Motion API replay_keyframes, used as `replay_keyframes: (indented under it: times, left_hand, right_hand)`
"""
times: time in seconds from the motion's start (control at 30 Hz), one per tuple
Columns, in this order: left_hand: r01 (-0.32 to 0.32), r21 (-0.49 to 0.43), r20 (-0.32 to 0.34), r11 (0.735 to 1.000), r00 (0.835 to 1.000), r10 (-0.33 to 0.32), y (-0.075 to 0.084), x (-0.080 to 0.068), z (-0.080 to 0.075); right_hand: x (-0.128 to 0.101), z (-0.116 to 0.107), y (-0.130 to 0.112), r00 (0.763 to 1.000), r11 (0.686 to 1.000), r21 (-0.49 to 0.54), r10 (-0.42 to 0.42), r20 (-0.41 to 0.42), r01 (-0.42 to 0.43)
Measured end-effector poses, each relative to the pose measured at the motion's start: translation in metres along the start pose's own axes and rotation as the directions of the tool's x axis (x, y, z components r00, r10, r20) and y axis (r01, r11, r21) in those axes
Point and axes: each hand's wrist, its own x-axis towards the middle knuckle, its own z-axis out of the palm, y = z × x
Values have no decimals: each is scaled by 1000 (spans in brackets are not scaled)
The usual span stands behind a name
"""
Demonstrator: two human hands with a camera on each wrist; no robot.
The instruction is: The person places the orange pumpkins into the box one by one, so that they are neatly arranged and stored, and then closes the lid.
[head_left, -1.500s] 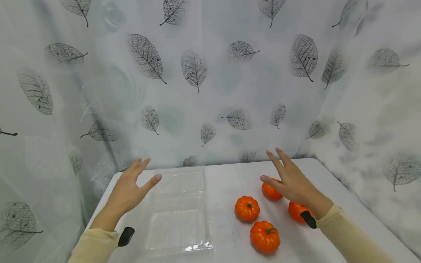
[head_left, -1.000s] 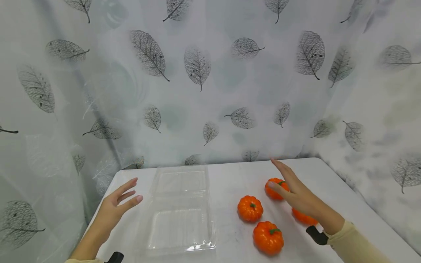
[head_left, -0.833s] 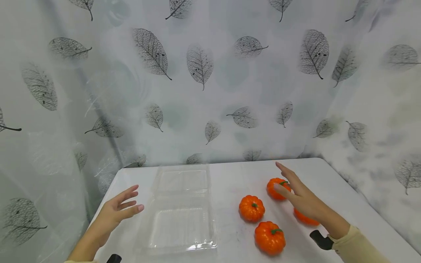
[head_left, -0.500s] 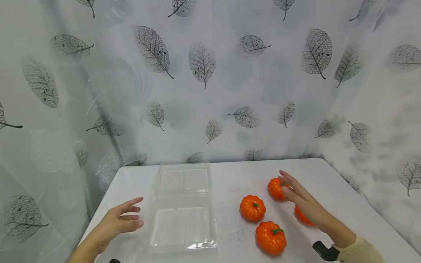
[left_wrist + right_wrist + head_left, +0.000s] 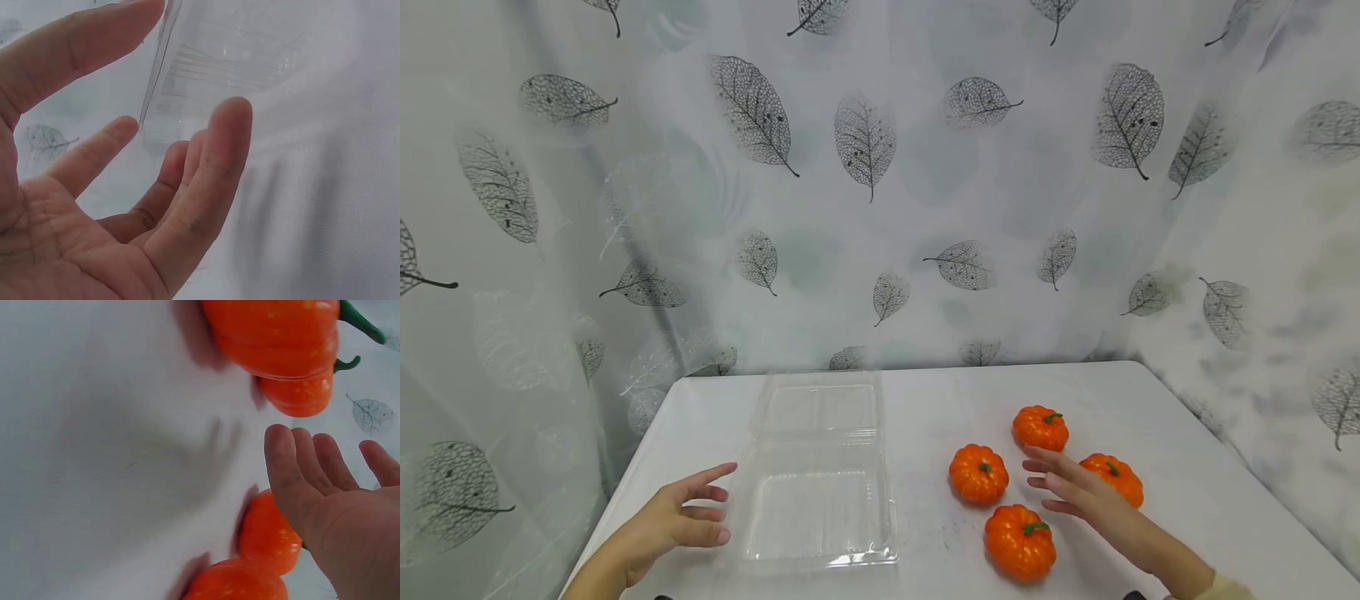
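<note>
Head view: the right hand point(image 5: 1093, 500) hovers low among four small orange pumpkins on the white tabletop point(image 5: 1187, 467), its grip wide with fingers straight and holding nothing. The near pumpkin point(image 5: 1019, 542) lies just below the fingertips, the middle pumpkin point(image 5: 977, 473) just to their left, the right pumpkin point(image 5: 1112, 478) close behind the knuckles, and the far pumpkin point(image 5: 1041, 427) beyond the fingertips. The left hand point(image 5: 662, 525) is likewise wide and unloaded, fingers relaxed, just beside the left wall of the clear clamshell container point(image 5: 816, 500), which lies open and flat.

Risk assessment: the pumpkins are round and closely grouped, so a sideways sweep of the right hand is likely to knock one into rolling toward the tabletop edge. The container appears light and thin; a push from the left fingers could slide it or flip its lid half. The right wrist view is motion-blurred, so contact there cannot be confirmed.
</note>
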Motion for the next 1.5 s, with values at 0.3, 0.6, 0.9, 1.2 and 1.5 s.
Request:
replay_keyframes:
  times: [0.3, 0.6, 0.9, 1.2, 1.5]
  left_hand:
    - [7, -42, 16, 999, 1000, -7, -2, 2, 0]
    - [9, -113, 39, 994, 999, -4, -4, 4, 1]
    - [20, -189, 96, 982, 995, -2, -7, 5, 1]
    - [22, -218, 114, 976, 993, 3, -11, 4, -1]
    - [-20, -239, 139, 971, 989, 54, -10, 1, 0]
  right_hand:
    - [-1, 4, 18, 998, 997, -62, 57, 31, -55]
    - [-2, 8, 31, 997, 987, -160, 6, 71, 5]
    - [-2, 19, 31, 997, 965, -250, 81, 17, -74]
    - [-1, 32, 31, 987, 945, -287, 149, -57, -159]
    - [-3, 38, 30, 974, 961, -162, 219, -54, -225]
